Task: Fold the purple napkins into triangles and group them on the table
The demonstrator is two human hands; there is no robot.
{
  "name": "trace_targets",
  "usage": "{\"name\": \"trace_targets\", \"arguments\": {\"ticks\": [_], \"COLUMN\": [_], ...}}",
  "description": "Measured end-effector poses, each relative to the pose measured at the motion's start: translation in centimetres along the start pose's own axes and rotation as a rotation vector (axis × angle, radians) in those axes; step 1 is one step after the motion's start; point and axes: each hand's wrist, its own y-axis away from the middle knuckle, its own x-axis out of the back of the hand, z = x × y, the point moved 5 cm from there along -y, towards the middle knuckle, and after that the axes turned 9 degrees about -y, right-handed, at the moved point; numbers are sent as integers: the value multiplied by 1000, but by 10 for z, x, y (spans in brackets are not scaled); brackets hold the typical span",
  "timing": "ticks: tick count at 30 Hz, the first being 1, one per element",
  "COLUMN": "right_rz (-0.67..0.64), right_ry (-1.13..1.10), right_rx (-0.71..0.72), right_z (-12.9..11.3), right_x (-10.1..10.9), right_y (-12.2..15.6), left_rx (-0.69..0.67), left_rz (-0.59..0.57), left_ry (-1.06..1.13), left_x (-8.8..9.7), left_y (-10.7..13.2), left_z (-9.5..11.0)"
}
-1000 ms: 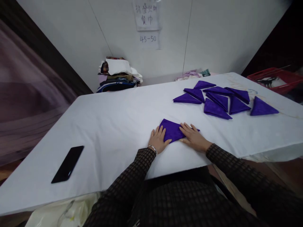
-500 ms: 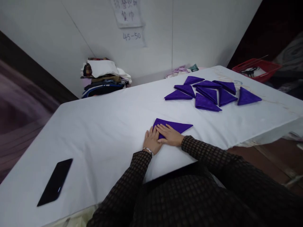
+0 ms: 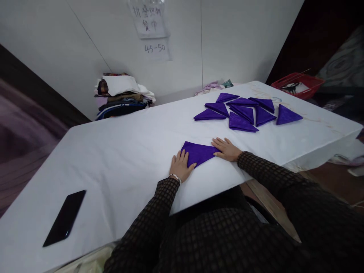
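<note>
A purple cloth napkin (image 3: 197, 153), folded into a triangle, lies flat on the white-covered table (image 3: 136, 144) before me. My left hand (image 3: 180, 166) presses on its left end with fingers spread, a bracelet at the wrist. Over the napkin's right tip rests my right hand (image 3: 226, 149), flat with the fingers stretched out; the tip is hidden under it. Further back to the right, several more purple folded napkins (image 3: 243, 123) lie in a loose cluster, one of them a little apart on the right.
A black phone (image 3: 65, 218) lies at the table's left. Behind the far edge sits a stack of folded clothes (image 3: 122, 93), and more cloth (image 3: 209, 88) lies further right. A red basket (image 3: 308, 85) stands beyond the right corner. Handwritten sheets (image 3: 150, 22) hang on the wall.
My right hand has slid right along the napkin, from beside my left hand to the right tip. My left hand stays on the left end. The view has shifted slightly.
</note>
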Motion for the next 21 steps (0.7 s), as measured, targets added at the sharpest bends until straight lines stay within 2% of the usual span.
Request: {"name": "trace_targets", "arguments": {"ticks": [3, 5, 7, 9, 11, 13, 17, 21], "right_rz": [-3, 46, 118, 147, 115, 76, 60, 67], "right_ry": [5, 8, 15, 7, -19, -52, -100, -103], "right_rx": [-127, -156, -73, 71, 181, 218, 196, 222], "right_z": [14, 6, -22, -61, -97, -120, -136, -145], "right_x": [10, 16, 18, 12, -1, -13, -25, -29], "right_y": [12, 18, 21, 20, 14, 5, -14, -18], "left_rx": [6, 10, 10, 12, 13, 16, 28, 32], "left_rz": [-10, -16, -17, -12, -5, -14, -75, -96], "left_ry": [-4, -4, -3, -6, -8, -6, 28, 80], "left_x": [0, 0, 0, -1, 0, 0, 2, 4], "left_y": [-1, -2, -2, -2, -3, -3, -6, -10], "left_z": [0, 0, 0, 1, 1, 0, -4, -10]}}
